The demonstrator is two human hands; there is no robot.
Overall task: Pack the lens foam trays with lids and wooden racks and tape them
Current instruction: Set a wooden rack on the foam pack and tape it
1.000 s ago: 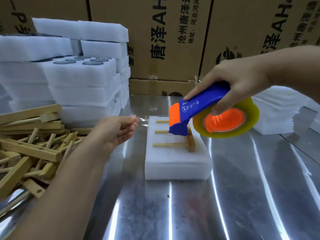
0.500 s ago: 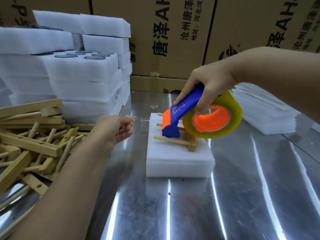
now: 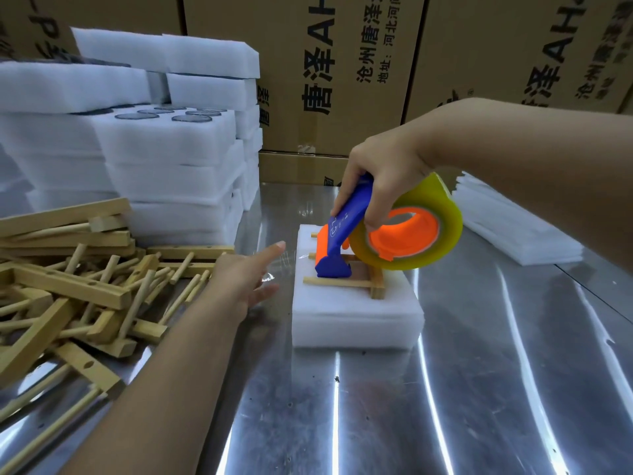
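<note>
Spare racks [image 3: 68, 296]: a loose heap at the left edge of the table [image 3: 479, 389], probably kept there so the left hand can take one without crossing the work.
Tray stacks [image 3: 164, 166]: white foam trays piled behind the heap. Dark round lenses [image 3: 137, 116] show in an uncovered top tray, so this is likely the supply still waiting for lids.
Left hand [image 3: 243, 279]: the fingers are stretched out and spread, with the forefinger aimed at the covered tray. A glint of clear tape [image 3: 284, 260] runs from it toward the dispenser, so it seems to be keeping the free end taut (whether the end sticks to the fingers cannot be told).
Covered tray [image 3: 352, 320]: lies flat mid-table, just right of the left hand, with its lid on.
Top rack [image 3: 342, 284]: lies flat on the lid with its pegs pointing left, placed so that tape can bind it down.
Tape dispenser [image 3: 337, 241]: blue and orange, with its nose tipped down over the top rack, apparently to lay the strip across.
Right hand [image 3: 383, 176]: clamped round the dispenser's handle, with one finger hooked into the roll's orange core.
Loose lids [image 3: 520, 231]: thin white sheets stacked at the right, within the right hand's reach.
</note>
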